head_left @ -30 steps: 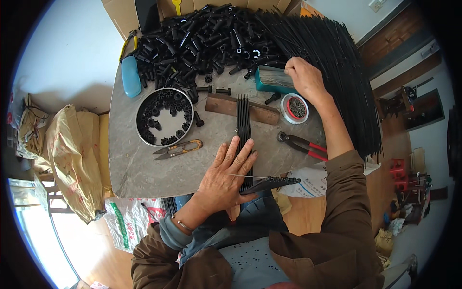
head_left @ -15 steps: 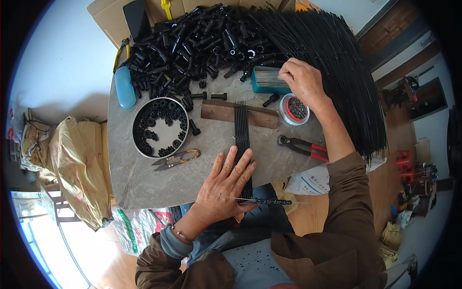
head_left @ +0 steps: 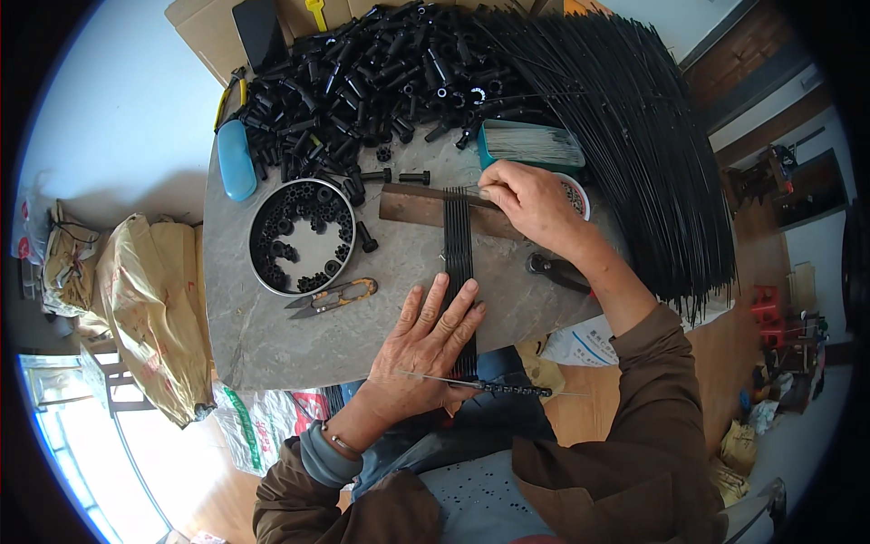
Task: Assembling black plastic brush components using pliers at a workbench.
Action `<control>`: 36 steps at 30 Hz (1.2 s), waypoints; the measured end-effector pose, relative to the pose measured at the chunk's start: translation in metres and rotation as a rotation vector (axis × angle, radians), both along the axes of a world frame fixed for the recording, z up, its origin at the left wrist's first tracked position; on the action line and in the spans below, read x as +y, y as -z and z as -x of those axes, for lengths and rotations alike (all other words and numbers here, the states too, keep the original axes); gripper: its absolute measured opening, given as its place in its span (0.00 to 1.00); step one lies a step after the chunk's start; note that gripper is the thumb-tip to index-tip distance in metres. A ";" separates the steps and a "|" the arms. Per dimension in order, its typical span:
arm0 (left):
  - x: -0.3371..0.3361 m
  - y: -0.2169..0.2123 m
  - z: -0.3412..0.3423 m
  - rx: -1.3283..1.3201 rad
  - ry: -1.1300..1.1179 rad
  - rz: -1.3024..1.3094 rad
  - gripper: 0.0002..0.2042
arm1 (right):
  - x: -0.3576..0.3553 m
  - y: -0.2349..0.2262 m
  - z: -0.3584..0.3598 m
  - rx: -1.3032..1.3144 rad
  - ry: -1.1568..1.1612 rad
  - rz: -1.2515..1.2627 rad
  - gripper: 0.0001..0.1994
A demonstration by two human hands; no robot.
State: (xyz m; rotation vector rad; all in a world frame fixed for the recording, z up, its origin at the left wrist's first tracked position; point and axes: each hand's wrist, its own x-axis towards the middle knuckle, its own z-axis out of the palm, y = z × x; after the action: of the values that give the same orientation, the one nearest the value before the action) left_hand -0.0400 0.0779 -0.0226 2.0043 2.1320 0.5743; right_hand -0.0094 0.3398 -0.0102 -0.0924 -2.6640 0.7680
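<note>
My left hand (head_left: 428,340) lies flat with fingers apart, pressing a flat row of thin black rods (head_left: 459,238) at the table's near edge. A thin wire threaded with small black pieces (head_left: 512,390) crosses below that hand, beyond the edge. My right hand (head_left: 535,204) is closed in a pinch at the far ends of the rods, seemingly on a thin wire that barely shows. Under the rods' far ends lies a brown channel-shaped bar (head_left: 410,207). Behind my right hand stands a teal box (head_left: 485,145) of thin pale wires (head_left: 535,143).
Black tubular parts (head_left: 362,82) are heaped at the back, beside long black rods (head_left: 625,136) on the right. A round tin (head_left: 255,245) holds small black rings. Thread snips (head_left: 333,299), red-handled pincers (head_left: 553,270), a blue case (head_left: 236,161) and a partly covered white tub (head_left: 584,195) lie around.
My right hand has moved left and nearer, from the teal box to the far ends of the rods. It now covers part of the white tub. My left hand stays in place.
</note>
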 end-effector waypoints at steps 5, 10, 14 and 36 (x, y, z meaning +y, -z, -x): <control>-0.001 0.000 0.000 -0.035 -0.005 0.024 0.51 | -0.003 0.007 0.001 0.040 -0.080 0.139 0.07; -0.001 0.000 0.001 -0.030 -0.003 0.008 0.46 | -0.008 0.009 0.003 -0.005 0.052 0.301 0.06; -0.001 0.000 0.001 -0.038 -0.002 0.000 0.43 | -0.012 0.010 0.005 0.025 0.063 0.362 0.08; -0.002 -0.001 0.001 -0.102 -0.003 0.012 0.50 | -0.022 0.011 0.001 0.079 0.086 0.213 0.09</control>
State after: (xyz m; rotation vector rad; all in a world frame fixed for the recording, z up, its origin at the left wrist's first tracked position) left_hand -0.0411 0.0763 -0.0217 1.9223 2.0745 0.6479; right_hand -0.0108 0.3181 -0.0208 -0.2254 -2.4793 1.0030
